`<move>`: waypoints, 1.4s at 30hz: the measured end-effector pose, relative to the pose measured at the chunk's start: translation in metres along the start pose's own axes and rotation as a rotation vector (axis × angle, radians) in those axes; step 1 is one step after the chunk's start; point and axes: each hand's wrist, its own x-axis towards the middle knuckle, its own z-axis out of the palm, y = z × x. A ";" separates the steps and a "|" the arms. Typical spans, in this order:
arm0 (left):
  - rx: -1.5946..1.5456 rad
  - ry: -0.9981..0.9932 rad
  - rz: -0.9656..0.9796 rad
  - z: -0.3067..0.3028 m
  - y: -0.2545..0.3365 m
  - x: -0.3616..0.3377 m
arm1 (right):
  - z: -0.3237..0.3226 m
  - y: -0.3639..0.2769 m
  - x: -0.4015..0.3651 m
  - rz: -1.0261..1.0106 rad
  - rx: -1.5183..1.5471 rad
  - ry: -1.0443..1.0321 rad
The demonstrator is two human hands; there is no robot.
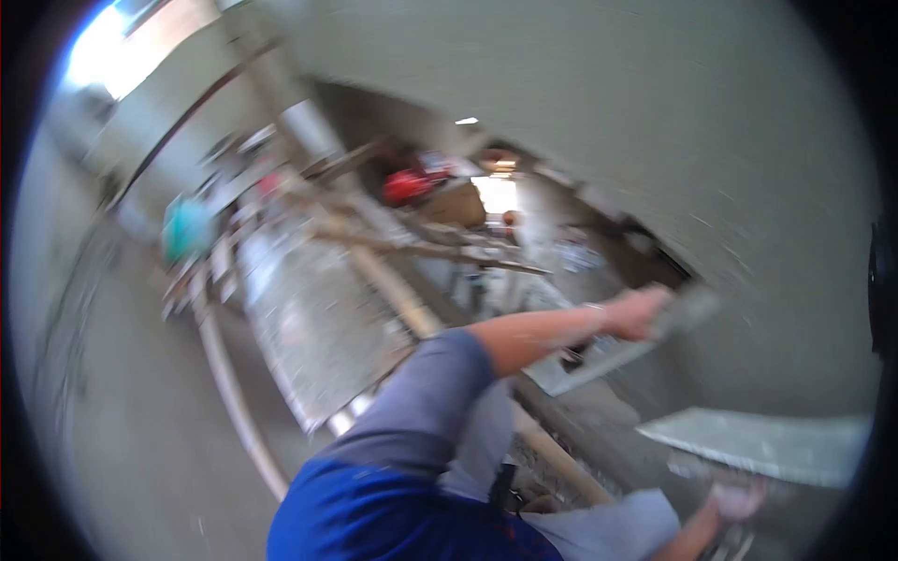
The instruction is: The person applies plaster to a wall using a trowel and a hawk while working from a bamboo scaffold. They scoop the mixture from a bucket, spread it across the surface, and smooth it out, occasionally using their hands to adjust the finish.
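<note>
My left hand (638,312), at the end of an outstretched arm, is closed like a fist and smeared by motion. It grips a long, pale flat board (599,366), like a plastering float, which reaches past both sides of the hand near the grey wall (599,84). Lower right, my right hand (737,500) is wrapped under a second pale flat board (762,443) with a bright edge. The board hides part of the fingers. Both boards lie close to the wall in this view.
Left of my body is a mortar-smeared plank platform (323,313) with wooden poles (229,379). Beyond stands a teal bucket (187,229). A low opening in the wall shows a red item (407,186) and a brown box (454,206). My legs (608,525) are at the bottom.
</note>
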 end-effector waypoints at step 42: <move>-0.796 0.009 -0.118 0.019 0.040 0.035 | 0.010 -0.108 0.048 0.695 0.667 0.365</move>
